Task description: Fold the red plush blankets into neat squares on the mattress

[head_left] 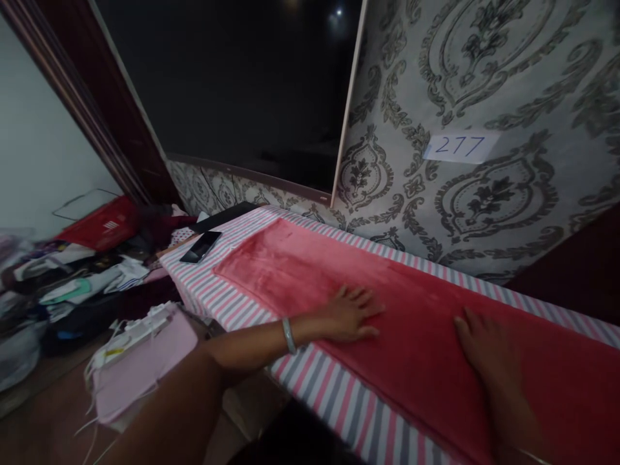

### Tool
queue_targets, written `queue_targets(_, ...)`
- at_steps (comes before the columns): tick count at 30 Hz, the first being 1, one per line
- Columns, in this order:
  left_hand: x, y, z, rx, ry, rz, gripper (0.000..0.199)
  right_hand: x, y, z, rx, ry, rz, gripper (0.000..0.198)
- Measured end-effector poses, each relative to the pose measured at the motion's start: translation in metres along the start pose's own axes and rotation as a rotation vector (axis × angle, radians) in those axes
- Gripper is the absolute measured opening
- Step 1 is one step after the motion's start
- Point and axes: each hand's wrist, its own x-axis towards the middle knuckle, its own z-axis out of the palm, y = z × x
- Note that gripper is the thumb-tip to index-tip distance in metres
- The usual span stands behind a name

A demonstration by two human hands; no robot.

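Red plush cloth: A long, velvety red cloth (416, 284) lies flat along the table (349, 407), over a striped cover (213, 297) whose pink, grey and white bands show along both long sides; its far end is paler and streaked.
Hands on plush: The step in hand appears to be flat, two-handed contact with the pile, nothing lifted or pinched.
Left grip: The left hand (349, 315), a bracelet (289, 336) at its wrist, rests palm down near the cloth's middle, fingers fanned wide, holding nothing.
Right grip: The right hand (489, 349) lies palm down farther along, slightly blurred, thumb apart from fingers set closer together; it seems to touch the cloth and grasps nothing visible.
Pile underhand: Any move across this surface would seem to call for level palms and even pressure, since soft fabric could ruck up under a hard push.
Table end: A smartphone (201, 247) lies on the stripes, just beside the cloth's paler end.
Patterned wall: A large dark television (242, 84) hangs beside a paper label (462, 146) handwritten "277".
Left of table: Garments (97, 284) lie heaped near a red bag (101, 223).
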Motion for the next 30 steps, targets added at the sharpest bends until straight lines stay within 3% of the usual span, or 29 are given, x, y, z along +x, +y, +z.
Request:
queue_targets(3,-0.021,-0.018,-0.002,0.070,0.017,-0.151,0.067,-0.004,-0.012,-0.009,0.022,-0.007,0.064,0.073)
queue_targets(8,-0.082,-0.111,-0.050,0.242,0.045,-0.662,0.059,-0.008,-0.024,-0.023,0.036,-0.012,0.088,0.072)
queue_targets(11,-0.131,-0.149,-0.078,0.300,0.034,-0.893,0.056,-0.009,-0.026,-0.024,0.037,-0.011,0.082,0.071)
queue_targets(14,-0.167,-0.164,-0.099,0.357,0.079,-0.945,0.046,-0.009,-0.029,-0.024,0.031,-0.019,0.094,0.069)
queue_targets(17,-0.172,-0.164,-0.110,0.390,0.106,-0.938,0.046,-0.010,-0.034,-0.027,0.023,-0.012,0.118,0.067)
queue_targets(21,-0.121,-0.147,-0.101,0.382,0.099,-0.828,0.053,-0.012,-0.043,-0.038,0.003,-0.028,0.136,0.063)
queue_targets(27,0.017,-0.072,-0.058,0.168,-0.076,-0.420,0.064,-0.012,-0.053,-0.055,0.000,-0.088,0.192,0.059)
queue_targets(30,0.077,-0.045,-0.047,0.100,-0.099,-0.314,0.063,-0.011,-0.055,-0.058,0.006,-0.106,0.204,0.058)
